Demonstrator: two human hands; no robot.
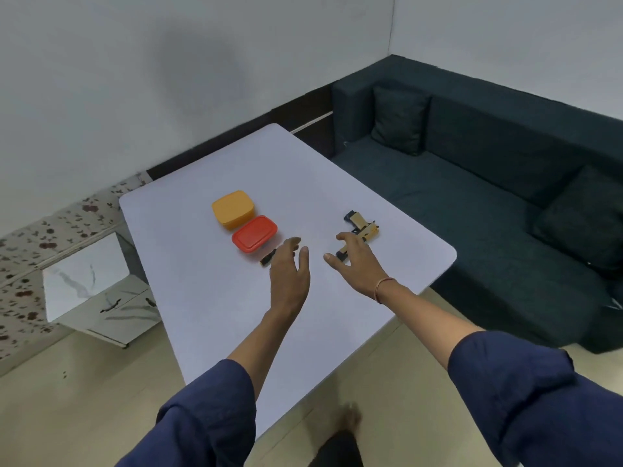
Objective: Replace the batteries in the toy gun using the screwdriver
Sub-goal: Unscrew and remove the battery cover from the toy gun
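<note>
A tan and black toy gun (361, 228) lies on the white table (236, 315) toward its right side. My right hand (355, 261) hovers over the gun's grip end with fingers spread, holding nothing. A small black and yellow screwdriver (267, 257) lies just in front of the red box. Beside the screwdriver and partly covering it is my left hand (291, 267), open with nothing in it. I cannot tell whether either hand touches its object.
An orange lidded box (232, 209) and a red lidded box (254, 233) sit side by side at the table's middle. A dark sofa (488, 197) with cushions runs along the right. A white marble-look side table (94, 291) stands at the left.
</note>
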